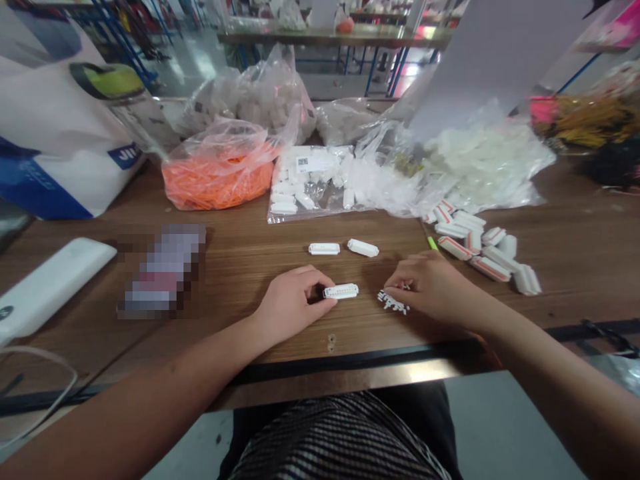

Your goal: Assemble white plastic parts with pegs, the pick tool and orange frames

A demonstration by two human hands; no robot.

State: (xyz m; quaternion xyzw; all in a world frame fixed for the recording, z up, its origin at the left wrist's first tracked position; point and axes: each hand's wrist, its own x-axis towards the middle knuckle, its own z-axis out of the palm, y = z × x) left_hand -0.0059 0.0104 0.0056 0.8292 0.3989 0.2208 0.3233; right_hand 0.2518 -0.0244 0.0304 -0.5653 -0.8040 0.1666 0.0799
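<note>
Between the thumb and fingers of my left hand [293, 301] is the left end of a white connector housing [341, 291], its face with rows of small holes turned up. My right hand [425, 288] is at a small pile of tiny white pieces [394, 303], fingers pinched together; whether a piece sits between the fingertips is too small to make out. Two more white housings lie just beyond, one straight [324, 249] and one slightly tilted [363, 248].
At right lies a heap of white housings with orange strips [487, 257], beside a green stick [433, 243]. Behind are bags of orange pieces [220, 177], white housings [310, 180] and translucent parts [485, 160]. A blurred-out phone [165, 267] and a white power bank [55, 287] lie left.
</note>
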